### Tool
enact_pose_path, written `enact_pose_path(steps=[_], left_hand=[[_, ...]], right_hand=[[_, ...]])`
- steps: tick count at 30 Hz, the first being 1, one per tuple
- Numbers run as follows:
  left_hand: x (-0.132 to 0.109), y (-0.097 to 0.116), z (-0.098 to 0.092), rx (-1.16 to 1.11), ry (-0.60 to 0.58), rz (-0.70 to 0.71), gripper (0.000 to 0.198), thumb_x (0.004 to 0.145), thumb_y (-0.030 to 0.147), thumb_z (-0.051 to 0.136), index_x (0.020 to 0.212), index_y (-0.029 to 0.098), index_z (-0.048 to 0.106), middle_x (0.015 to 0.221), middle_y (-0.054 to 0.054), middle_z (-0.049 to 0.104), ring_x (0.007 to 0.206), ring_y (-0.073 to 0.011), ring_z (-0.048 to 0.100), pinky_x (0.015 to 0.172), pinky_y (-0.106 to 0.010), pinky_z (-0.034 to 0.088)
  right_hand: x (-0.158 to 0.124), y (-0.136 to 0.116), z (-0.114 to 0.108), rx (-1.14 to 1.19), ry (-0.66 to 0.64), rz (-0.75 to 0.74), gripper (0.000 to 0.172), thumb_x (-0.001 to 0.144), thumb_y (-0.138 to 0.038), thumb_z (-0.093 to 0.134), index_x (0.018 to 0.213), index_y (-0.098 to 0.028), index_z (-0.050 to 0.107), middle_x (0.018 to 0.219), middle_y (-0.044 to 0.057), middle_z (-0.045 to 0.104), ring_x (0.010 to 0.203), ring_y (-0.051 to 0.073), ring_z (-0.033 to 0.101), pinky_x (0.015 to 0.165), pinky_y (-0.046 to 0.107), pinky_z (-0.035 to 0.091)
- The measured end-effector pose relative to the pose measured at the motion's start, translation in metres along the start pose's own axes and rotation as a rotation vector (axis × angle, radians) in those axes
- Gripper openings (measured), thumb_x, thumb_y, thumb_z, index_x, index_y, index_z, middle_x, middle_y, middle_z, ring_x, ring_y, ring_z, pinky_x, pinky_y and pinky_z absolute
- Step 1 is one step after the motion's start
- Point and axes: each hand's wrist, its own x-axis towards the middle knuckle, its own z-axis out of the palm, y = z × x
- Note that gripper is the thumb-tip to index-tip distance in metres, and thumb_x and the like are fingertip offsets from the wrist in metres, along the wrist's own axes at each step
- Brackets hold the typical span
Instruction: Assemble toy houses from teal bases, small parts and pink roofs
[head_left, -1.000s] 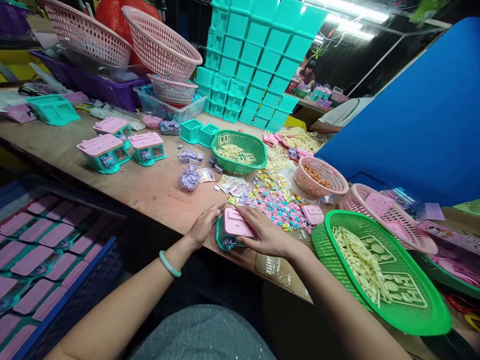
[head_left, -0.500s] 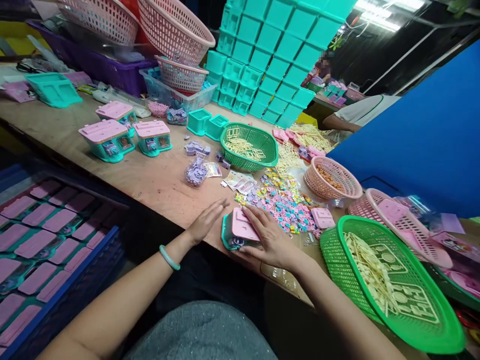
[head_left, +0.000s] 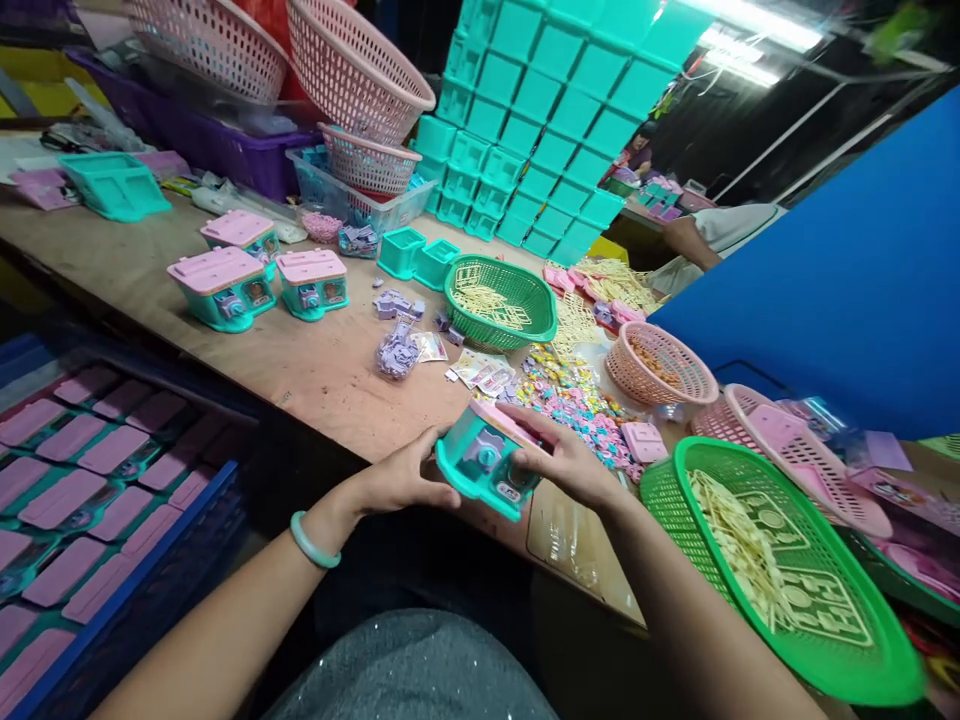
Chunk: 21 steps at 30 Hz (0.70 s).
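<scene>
Just above the table's front edge, a teal toy box with a pink lid (head_left: 487,465) is tipped so that its see-through front faces me. A purple and blue part shows behind that front. My right hand (head_left: 574,462) grips the box from the right, thumb on the front and fingers on the lid. From the left, my left hand (head_left: 401,472) holds the lower side, its thumb near the bottom edge and its other fingertips hidden behind the box. Small pink, yellow and blue pieces (head_left: 581,410) lie heaped just beyond.
Several similar lidded boxes (head_left: 225,285) stand at the left; more fill a blue crate (head_left: 217,490) below. Green baskets (head_left: 750,640) and a pink basket (head_left: 705,375) line the right. Teal cases (head_left: 555,130) are stacked behind. Another person's arm (head_left: 694,243) shows beside the blue panel (head_left: 825,260).
The box has been lifted and tilted, turning its front toward me. My left hand, apart from it before, has closed on its left side; my right hand has shifted its grip.
</scene>
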Motion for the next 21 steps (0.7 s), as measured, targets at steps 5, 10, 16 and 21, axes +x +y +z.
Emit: enact_pose_path(steps=[5, 10, 16, 21], left_hand=[[0.004, 0.023, -0.004, 0.012, 0.099, -0.074, 0.121, 0.068, 0.06, 0.084, 0.161, 0.028, 0.014, 0.162, -0.021, 0.033, 0.143, -0.0403, 0.043, 0.112, -0.056, 0.041], [0.013, 0.008, -0.004, 0.464, 0.239, 0.163, 0.096, 0.063, 0.044, 0.091, 0.144, 0.026, 0.044, 0.152, -0.016, 0.042, 0.143, -0.0382, 0.04, 0.119, -0.058, 0.031], [0.016, -0.024, -0.002, 0.607, 0.2, 0.265, 0.071, 0.087, 0.059, 0.064, 0.146, 0.028, 0.041, 0.156, -0.016, 0.031, 0.152, -0.0349, 0.025, 0.124, -0.056, 0.022], [0.019, -0.025, -0.004, 0.604, 0.191, 0.305, 0.061, 0.09, 0.051, 0.064, 0.143, 0.028, 0.044, 0.143, -0.012, 0.044, 0.14, -0.0306, 0.042, 0.12, -0.051, 0.032]], right_hand=[[0.031, -0.009, 0.016, 0.117, -0.062, 0.058, 0.063, 0.081, -0.073, 0.064, 0.114, -0.021, 0.076, 0.116, 0.01, 0.074, 0.108, 0.03, 0.068, 0.096, 0.046, 0.054], [0.034, 0.006, 0.034, 0.102, 0.147, -0.11, 0.066, 0.096, -0.073, 0.036, 0.116, -0.021, 0.072, 0.125, 0.01, 0.068, 0.123, 0.028, 0.059, 0.11, 0.047, 0.043], [0.018, 0.026, 0.058, -0.212, 0.303, -0.254, 0.042, 0.104, -0.048, 0.038, 0.133, -0.027, 0.06, 0.126, 0.01, 0.061, 0.121, 0.025, 0.058, 0.107, 0.043, 0.047], [0.017, 0.045, 0.073, -0.31, 0.411, -0.27, 0.038, 0.105, -0.04, 0.036, 0.134, -0.031, 0.059, 0.126, 0.009, 0.061, 0.118, 0.024, 0.062, 0.101, 0.042, 0.053]])
